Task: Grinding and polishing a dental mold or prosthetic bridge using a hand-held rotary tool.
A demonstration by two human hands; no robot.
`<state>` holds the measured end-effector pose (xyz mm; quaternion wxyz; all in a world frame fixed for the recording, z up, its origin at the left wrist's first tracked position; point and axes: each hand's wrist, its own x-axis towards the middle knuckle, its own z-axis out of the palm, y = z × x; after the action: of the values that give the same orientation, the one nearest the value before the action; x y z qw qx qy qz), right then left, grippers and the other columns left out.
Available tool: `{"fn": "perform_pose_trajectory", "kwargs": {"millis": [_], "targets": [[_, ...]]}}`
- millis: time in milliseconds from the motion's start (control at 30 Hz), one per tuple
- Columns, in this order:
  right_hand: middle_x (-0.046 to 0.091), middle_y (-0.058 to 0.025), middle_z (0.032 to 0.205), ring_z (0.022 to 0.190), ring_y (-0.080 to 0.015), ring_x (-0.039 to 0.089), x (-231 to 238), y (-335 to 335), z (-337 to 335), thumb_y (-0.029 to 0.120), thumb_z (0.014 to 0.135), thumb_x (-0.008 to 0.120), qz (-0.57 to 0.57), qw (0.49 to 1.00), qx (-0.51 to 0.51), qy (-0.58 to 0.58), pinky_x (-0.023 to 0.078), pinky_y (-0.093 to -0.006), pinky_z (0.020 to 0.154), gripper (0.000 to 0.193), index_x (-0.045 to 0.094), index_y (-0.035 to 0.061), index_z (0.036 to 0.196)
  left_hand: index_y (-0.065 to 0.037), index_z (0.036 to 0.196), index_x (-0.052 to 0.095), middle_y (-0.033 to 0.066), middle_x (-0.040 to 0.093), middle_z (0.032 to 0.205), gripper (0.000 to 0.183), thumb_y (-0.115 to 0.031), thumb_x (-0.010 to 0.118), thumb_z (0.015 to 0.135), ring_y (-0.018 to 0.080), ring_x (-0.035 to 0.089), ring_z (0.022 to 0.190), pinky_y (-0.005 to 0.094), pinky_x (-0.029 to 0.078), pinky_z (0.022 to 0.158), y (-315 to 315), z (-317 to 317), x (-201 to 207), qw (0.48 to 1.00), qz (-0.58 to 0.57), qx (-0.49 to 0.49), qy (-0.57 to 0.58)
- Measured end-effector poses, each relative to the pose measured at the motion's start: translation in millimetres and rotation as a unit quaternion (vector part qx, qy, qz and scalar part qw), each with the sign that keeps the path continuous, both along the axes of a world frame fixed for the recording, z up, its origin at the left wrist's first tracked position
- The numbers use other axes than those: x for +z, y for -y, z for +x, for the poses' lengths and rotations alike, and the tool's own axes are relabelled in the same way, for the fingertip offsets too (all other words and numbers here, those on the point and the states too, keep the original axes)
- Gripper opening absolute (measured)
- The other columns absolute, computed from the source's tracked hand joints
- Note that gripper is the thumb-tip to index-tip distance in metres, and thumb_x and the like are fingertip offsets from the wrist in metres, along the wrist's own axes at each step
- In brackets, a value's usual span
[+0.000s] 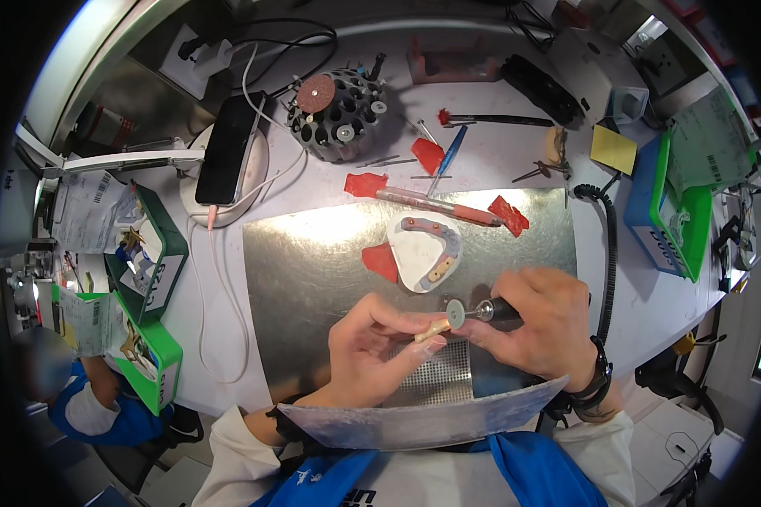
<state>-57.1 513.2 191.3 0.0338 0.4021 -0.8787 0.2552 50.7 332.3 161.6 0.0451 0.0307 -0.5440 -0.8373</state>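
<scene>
Between its thumb and fingers, my left hand [368, 348] pinches a small gold-coloured dental piece [429, 332], likely a bridge or crown. My right hand [543, 325] grips a black rotary handpiece [505, 311] fitted with a thin grey-green disc [456, 313]. The disc's edge is at the right end of the dental piece; whether they touch I cannot tell. Beyond my hands, a white plaster dental model [412, 258] with a grey-pink arch and a few tooth-coloured parts lies on a metal sheet [304, 253]. Under my hands is a perforated metal grate [435, 376].
A translucent shield [423, 418] spans above my forearms. Red wax pieces [380, 263] lie around the model. A round bur holder [338, 118] and a phone [226, 148] stand behind. Green bins [148, 359] are left, a blue-green bin [659, 215] right. A coiled cord [609, 253] hangs nearby.
</scene>
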Motion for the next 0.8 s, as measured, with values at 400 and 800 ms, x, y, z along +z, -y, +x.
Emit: {"fn": "perform_pose_trajectory", "kwargs": {"millis": [400,800], "targets": [[0.047,-0.0027,0.055,0.049,-0.0204,0.052,0.8,0.6,-0.5,0.049,0.065,0.080,0.006,1.000,0.013,0.005,0.038,-0.0332,0.044,0.045,0.055,0.0115,0.064,0.004,0.093,0.048,0.0301,0.064,0.103,0.018,0.011,0.061,0.084,0.0343,0.061,0.110,0.0385,0.054,0.091,0.0,-0.9,0.4,0.999,0.001,0.016,-0.033],[0.048,-0.0004,0.055,0.049,-0.0189,0.051,-0.8,-1.0,-1.1,0.048,0.062,0.080,0.003,1.000,0.023,-0.007,0.038,-0.0321,0.045,0.043,0.055,0.0133,0.065,0.004,0.094,0.041,0.0360,0.061,0.106,0.020,0.012,0.057,0.085,0.0337,0.062,0.107,0.0393,0.054,0.091,5.0,-2.2,0.4,0.995,-0.077,-0.018,-0.060]]}}
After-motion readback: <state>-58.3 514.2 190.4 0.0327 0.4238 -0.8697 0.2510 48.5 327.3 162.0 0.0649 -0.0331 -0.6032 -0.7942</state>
